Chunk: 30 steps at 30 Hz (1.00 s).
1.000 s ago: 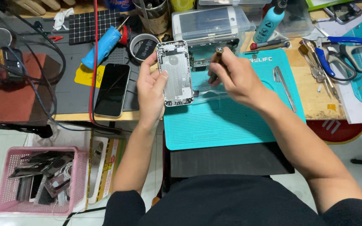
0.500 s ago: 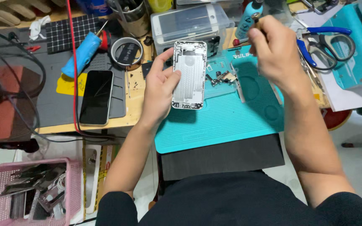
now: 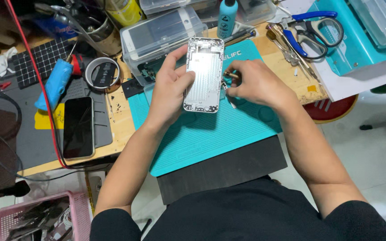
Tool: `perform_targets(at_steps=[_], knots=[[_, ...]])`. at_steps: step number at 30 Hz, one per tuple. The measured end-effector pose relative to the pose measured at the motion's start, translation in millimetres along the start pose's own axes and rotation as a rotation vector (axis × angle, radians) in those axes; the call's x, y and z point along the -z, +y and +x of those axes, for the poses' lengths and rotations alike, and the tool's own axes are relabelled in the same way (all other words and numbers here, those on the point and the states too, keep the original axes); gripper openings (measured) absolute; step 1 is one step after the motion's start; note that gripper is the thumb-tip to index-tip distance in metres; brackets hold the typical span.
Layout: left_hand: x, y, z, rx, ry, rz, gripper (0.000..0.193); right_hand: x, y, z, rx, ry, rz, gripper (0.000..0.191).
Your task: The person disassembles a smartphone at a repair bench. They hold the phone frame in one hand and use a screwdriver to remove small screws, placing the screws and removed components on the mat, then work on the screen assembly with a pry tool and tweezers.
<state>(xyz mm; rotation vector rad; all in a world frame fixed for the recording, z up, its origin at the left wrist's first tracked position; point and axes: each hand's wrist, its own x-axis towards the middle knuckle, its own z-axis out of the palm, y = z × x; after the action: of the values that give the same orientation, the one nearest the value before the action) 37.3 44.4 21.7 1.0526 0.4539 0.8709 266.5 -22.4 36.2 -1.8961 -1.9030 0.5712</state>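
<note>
Left hand [image 3: 170,91] gripping, right hand [image 3: 251,82] pinching beside it

Left hand [image 3: 171,96] holds a silver phone housing [image 3: 203,74] over the teal mat [image 3: 211,134]; right hand [image 3: 252,84] pinches a small tool [image 3: 229,99]

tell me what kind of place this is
Likely a phone repair bench: the left hand holds a bare silver phone housing over a teal work mat, with blue-handled scissors and a black phone nearby.

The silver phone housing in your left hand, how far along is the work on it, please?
Done: the silver phone housing is bare, with no screen. In hand: the left hand grips it while the right hand holds a small tool beside it. Left: no screen fitted yet.
</note>
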Motion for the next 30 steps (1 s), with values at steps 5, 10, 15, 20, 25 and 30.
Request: perform_targets(at_steps=[5,10,15,20,25,30], knots=[[-1.7,-1.2,-0.8,0.013,-0.016,-0.014,0.061,3.0,0.0,0.2,-0.081,0.049,-0.173,0.027],[2.2,0.9,-4.1,0.003,0.017,0.001,0.062,2.2,-7.4,-0.3,0.011,-0.026,-0.063,0.042],[7.6,4.3,-12.3,0.008,0.048,0.011,0.06,1.4,-8.5,-3.6,-0.018,0.067,-0.167,0.034],[11.8,-0.2,-18.4,-0.024,0.054,0.0,0.059,-0.2,1.7,1.1,0.01,0.127,-0.112,0.035],[20.6,-2.9,-21.6,-0.026,0.055,0.013,0.059,-10.2,11.3,9.9,-0.059,0.137,-0.185,0.024],[31.8,-1.1,-27.3,0.018,0.047,0.054,0.057,7.8,11.3,10.0,0.167,0.4,-0.103,0.02]])
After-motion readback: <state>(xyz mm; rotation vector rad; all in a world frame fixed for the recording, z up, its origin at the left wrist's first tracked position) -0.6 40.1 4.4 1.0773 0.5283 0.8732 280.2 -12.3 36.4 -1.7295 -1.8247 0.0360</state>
